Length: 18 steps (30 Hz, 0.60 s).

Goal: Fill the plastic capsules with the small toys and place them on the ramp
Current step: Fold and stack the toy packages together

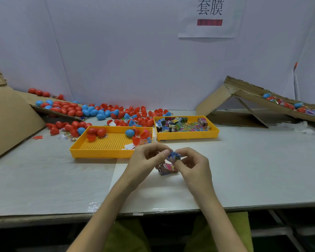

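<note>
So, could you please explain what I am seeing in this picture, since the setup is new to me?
No machine here: a person works with bare hands, filmed by a camera worn on the head, looking down. The left hand and right hand pinch a small blue toy packet between their fingers above the table. More packets lie just beneath. The left yellow tray holds red and blue capsules, the right tray toy packets. A cardboard ramp stands on the right.
</note>
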Each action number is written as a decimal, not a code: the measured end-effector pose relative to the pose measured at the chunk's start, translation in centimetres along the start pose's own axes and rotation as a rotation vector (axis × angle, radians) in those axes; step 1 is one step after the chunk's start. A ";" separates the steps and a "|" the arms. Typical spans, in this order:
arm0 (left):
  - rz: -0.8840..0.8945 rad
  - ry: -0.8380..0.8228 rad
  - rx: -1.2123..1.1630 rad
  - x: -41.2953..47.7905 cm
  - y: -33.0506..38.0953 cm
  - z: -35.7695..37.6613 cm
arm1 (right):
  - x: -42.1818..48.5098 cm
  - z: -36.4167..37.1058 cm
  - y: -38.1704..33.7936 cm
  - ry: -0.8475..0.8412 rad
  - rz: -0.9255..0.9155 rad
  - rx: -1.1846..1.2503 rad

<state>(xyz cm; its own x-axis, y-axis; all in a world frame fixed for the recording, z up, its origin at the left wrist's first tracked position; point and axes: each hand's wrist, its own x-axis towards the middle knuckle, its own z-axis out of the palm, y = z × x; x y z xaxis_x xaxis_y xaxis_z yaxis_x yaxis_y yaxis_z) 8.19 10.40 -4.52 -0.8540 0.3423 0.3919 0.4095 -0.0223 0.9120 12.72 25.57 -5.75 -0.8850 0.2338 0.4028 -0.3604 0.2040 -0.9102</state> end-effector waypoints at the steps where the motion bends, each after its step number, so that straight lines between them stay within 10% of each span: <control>1: -0.001 0.002 0.013 0.0 0.0 0.0 | 0.0 0.0 0.0 0.020 -0.010 -0.014; 18: -0.046 -0.015 -0.043 0.0 -0.1 -0.2 | -0.2 0.2 -0.3 0.021 -0.063 -0.016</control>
<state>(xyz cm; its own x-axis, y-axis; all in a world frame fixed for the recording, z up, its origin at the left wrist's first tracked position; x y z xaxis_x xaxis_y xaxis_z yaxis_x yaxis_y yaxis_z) 8.07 10.25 -4.53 -0.8667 0.3575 0.3479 0.3555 -0.0468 0.9335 12.91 25.30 -5.58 -0.8543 0.2395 0.4613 -0.4103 0.2342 -0.8814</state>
